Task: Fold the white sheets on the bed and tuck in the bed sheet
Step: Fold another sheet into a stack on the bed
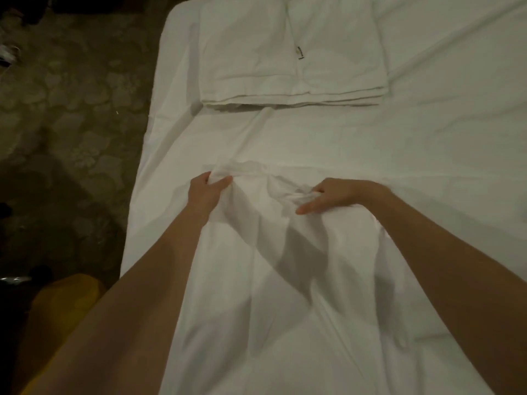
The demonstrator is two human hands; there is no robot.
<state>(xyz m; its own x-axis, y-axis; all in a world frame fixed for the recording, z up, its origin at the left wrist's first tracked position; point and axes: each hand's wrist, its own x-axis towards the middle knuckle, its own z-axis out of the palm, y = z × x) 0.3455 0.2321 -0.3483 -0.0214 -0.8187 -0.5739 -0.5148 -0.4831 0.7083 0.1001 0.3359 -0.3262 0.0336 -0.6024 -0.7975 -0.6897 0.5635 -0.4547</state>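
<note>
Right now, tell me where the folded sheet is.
In the head view, the folded sheet lies at the top centre of the bed, beyond both hands, near its left edge.

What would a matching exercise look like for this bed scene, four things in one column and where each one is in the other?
Things:
1. folded sheets
2. left hand
3. right hand
4. patterned carpet

Places:
A. floor left of the bed
B. far end of the bed, stacked flat
C. gripping the loose sheet's bunched edge, nearer the carpet side
D. pinching the loose sheet, toward mid-bed

Pairs: 1-B, 2-C, 3-D, 4-A

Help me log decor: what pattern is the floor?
A dim brownish floral pattern on the floor, head view.
</note>
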